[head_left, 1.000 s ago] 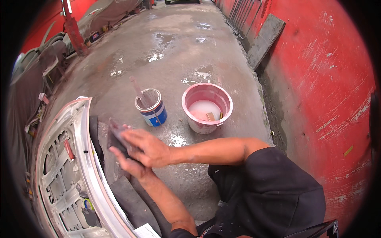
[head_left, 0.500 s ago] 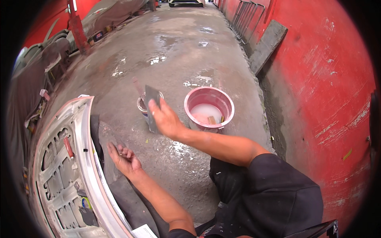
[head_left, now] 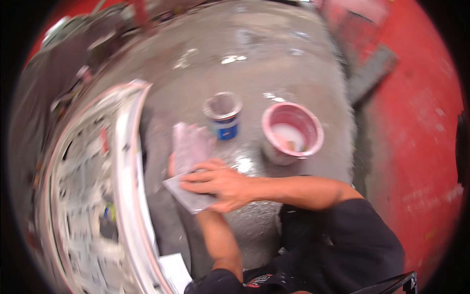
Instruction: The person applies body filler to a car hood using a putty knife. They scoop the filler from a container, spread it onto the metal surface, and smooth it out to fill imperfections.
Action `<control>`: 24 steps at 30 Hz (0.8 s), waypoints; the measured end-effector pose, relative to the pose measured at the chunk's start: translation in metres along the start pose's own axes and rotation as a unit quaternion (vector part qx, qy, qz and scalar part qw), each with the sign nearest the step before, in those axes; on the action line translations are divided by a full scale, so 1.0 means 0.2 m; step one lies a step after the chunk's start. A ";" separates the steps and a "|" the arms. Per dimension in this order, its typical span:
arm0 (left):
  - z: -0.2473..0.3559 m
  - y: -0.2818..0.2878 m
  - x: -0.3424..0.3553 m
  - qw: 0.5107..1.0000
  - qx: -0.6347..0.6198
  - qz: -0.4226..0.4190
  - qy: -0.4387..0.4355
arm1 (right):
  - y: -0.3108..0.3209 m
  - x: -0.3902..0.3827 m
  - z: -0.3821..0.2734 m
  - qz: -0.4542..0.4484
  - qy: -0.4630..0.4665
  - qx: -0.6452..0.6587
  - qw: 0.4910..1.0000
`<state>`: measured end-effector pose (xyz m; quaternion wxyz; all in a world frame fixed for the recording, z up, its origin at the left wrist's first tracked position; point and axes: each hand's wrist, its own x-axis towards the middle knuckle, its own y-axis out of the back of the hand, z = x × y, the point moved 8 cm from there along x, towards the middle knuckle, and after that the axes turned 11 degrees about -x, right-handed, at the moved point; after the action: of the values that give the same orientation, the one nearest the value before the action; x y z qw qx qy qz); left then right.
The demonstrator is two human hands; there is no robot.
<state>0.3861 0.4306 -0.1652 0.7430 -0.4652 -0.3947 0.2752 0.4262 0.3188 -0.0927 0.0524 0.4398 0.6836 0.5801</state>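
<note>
Even, soft daylight; no hard shadows. Glare glints on the wet floor [head_left: 235,59]. The whole picture is smeared by motion blur, and fisheye bending curves the dark-rimmed edges.
</note>
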 end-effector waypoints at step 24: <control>-0.33 -0.01 -0.03 0.987 -0.016 0.125 -0.096 | 0.21 0.00 0.36 0.224 -0.260 -0.110 0.933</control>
<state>0.4379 0.3945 -0.1829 0.6540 -0.4935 -0.4078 0.4030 0.4916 0.3696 -0.0804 0.1448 0.7086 0.4614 0.5139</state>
